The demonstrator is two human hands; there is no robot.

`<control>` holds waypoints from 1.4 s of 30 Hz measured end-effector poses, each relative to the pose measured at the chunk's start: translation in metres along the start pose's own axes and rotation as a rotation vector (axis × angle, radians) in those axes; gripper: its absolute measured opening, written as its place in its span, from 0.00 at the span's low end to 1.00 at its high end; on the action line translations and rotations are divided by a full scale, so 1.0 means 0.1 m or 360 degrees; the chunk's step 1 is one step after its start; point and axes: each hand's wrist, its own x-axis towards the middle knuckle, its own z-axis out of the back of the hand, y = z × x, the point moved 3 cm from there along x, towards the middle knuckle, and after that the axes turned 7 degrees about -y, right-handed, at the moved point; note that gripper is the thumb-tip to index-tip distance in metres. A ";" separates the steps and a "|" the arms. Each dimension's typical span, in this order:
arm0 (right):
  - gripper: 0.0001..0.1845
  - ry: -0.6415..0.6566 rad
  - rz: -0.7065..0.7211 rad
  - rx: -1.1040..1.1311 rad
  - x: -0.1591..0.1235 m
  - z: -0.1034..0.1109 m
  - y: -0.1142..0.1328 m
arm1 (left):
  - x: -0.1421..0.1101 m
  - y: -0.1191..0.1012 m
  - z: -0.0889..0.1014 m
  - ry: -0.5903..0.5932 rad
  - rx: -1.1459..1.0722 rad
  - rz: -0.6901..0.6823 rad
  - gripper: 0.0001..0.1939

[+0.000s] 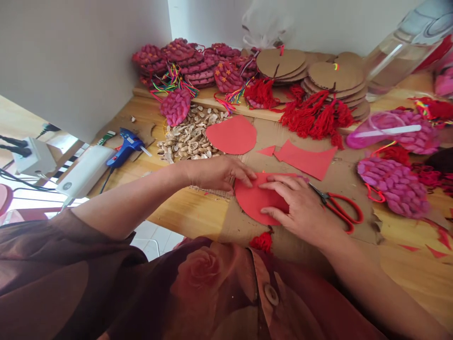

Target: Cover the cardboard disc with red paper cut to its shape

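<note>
A rounded piece of red paper point(256, 200) is pressed flat on a sheet of brown corrugated cardboard point(339, 182) that covers the near middle of the wooden bench point(184, 212). The left hand point(219, 172) lies palm down with its fingers spread on the upper left rim of the paper, gripping nothing. The right hand point(297, 203) rests flat over the right half of the paper, fingers extended toward the left hand, and it likewise only presses rather than grasps. A small red yarn tassel point(262, 242) is seen just below the paper at the near edge of the cardboard. A pair of red-handled scissors point(338, 205) lies just beside the right hand, toward the right edge of the bench. Farther back on the cardboard, a second red paper disc point(231, 134) and angular red paper offcuts point(306, 158) are laid. A heap of pale nut shells point(189, 137) sits left of that disc, and a blue hot-glue gun point(125, 146) is placed near the left edge of the bench. Along the far edge, pink woven heart-shaped ornaments point(180, 56) are piled, with stacked brown cardboard heart cut-outs point(332, 78) and a bundle of red yarn tassels point(314, 113) beside them. More pink woven pieces point(394, 184) are found toward the right edge. A white power strip point(85, 170) lies off the left edge.
</note>
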 end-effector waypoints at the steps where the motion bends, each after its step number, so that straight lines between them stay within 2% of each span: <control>1: 0.21 0.0001 -0.0007 0.0007 0.00 0.00 0.00 | -0.02 0.01 -0.01 -0.0035 0.0041 -0.0017 0.23; 9: 0.21 0.0029 -0.0050 0.0012 0.02 0.03 0.02 | -0.08 0.07 -0.10 -0.0186 0.0185 -0.0181 0.12; 18: 0.21 0.0048 -0.0072 0.0030 0.02 0.03 0.04 | -0.22 0.07 -0.16 -0.0333 0.0278 -0.0379 0.13; 24: 0.23 0.0036 -0.0103 0.0066 0.01 0.05 0.06 | -0.33 0.07 -0.18 -0.0313 0.0415 -0.0416 0.17; 28: 0.24 0.0046 -0.0100 0.0143 0.00 0.05 0.07 | -0.26 -0.07 -0.16 -0.0205 0.0528 -0.0252 0.16; 30: 0.24 0.0049 -0.0116 0.0156 0.00 0.04 0.08 | -0.17 -0.20 -0.20 -0.0271 0.0652 -0.0206 0.12; 34: 0.24 0.0021 -0.0142 0.0200 0.02 0.03 0.08 | 0.00 -0.40 -0.40 -0.0316 0.0699 -0.0095 0.13; 37: 0.21 0.0028 -0.0112 0.0373 0.01 0.13 0.03 | 0.05 -0.45 -0.52 -0.0307 0.0735 -0.0032 0.18; 39: 0.16 -0.0002 -0.0216 0.0565 -0.04 0.28 -0.08 | 0.05 -0.44 -0.56 -0.0299 0.0829 -0.0008 0.21; 42: 0.14 -0.0174 -0.0648 0.0551 -0.16 0.53 -0.30 | 0.02 -0.42 -0.59 -0.0294 0.1016 0.0054 0.22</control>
